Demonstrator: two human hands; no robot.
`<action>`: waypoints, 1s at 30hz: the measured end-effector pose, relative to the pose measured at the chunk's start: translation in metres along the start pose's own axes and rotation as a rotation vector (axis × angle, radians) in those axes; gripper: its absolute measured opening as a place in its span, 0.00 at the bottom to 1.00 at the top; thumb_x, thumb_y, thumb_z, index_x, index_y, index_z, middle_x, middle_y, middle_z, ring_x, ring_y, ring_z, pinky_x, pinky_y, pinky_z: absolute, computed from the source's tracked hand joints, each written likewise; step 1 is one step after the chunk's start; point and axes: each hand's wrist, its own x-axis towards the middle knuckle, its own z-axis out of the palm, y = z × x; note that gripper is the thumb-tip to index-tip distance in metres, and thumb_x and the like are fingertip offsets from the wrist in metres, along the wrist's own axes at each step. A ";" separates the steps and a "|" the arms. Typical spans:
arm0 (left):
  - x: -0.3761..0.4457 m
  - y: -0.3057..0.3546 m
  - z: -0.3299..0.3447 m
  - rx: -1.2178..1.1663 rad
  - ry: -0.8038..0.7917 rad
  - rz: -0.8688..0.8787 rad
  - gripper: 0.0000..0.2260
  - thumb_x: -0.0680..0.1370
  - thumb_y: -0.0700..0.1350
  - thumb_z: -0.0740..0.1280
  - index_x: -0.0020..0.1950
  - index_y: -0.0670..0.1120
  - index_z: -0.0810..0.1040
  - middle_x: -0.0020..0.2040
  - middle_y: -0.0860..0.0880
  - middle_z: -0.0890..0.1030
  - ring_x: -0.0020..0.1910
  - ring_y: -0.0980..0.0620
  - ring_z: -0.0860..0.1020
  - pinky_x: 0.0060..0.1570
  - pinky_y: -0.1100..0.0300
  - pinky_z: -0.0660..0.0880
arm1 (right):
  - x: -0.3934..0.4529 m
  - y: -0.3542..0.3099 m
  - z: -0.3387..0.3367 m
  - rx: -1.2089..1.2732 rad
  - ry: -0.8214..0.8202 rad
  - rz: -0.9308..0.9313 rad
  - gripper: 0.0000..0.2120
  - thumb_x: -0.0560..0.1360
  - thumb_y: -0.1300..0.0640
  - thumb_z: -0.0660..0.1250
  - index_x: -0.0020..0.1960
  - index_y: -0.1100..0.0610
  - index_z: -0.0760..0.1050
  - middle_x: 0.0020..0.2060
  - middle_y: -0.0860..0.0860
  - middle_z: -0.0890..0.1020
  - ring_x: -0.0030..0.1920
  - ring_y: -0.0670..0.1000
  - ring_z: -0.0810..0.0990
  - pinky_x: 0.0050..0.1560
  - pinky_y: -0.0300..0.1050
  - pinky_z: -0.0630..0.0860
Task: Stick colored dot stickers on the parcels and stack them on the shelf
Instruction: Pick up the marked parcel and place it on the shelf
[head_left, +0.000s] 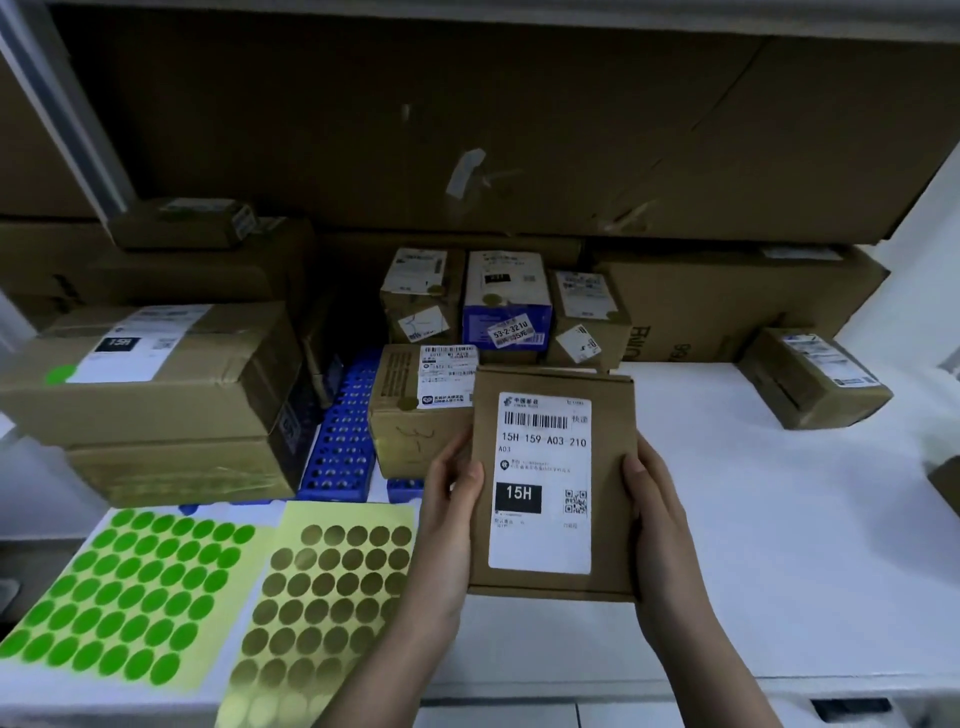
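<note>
I hold a flat brown parcel (613, 467) with a white shipping label marked 15H above the white shelf surface (779, 519). My left hand (449, 514) grips its left edge, thumb on the front. My right hand (657, 514) grips its right edge the same way. No dot sticker shows on its face. A sheet of green dot stickers (130, 587) lies at the lower left, and beside it a sheet of gold dot stickers (322, 597). Behind the parcel stand small boxes bearing gold dots (410, 402), and a large box at left (156, 374) bears a green dot.
A blue perforated rack (343, 436) lies between the left boxes and the small parcels. Three small parcels (506, 306) line the back. A long carton (727, 306) and a small box (810, 376) sit at right. Large cardboard (467, 130) covers the back wall.
</note>
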 end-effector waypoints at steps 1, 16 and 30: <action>-0.002 -0.005 0.000 -0.004 0.004 -0.024 0.11 0.80 0.49 0.60 0.60 0.61 0.73 0.51 0.57 0.83 0.46 0.62 0.81 0.35 0.70 0.76 | -0.002 0.005 -0.002 -0.004 0.014 0.019 0.14 0.79 0.45 0.60 0.64 0.38 0.71 0.59 0.43 0.80 0.57 0.47 0.80 0.57 0.53 0.77; -0.014 -0.065 -0.015 0.079 0.221 -0.156 0.08 0.81 0.43 0.59 0.56 0.52 0.76 0.54 0.53 0.80 0.50 0.59 0.77 0.45 0.67 0.72 | -0.015 0.065 -0.007 -0.089 0.051 0.353 0.11 0.81 0.51 0.57 0.62 0.49 0.69 0.52 0.50 0.80 0.49 0.50 0.80 0.40 0.44 0.74; -0.003 -0.086 -0.028 0.249 0.145 -0.177 0.12 0.82 0.42 0.57 0.49 0.56 0.77 0.44 0.60 0.81 0.45 0.62 0.79 0.39 0.70 0.74 | -0.007 0.098 -0.007 -0.264 -0.029 0.383 0.17 0.82 0.51 0.56 0.70 0.51 0.66 0.59 0.53 0.77 0.58 0.55 0.77 0.54 0.48 0.76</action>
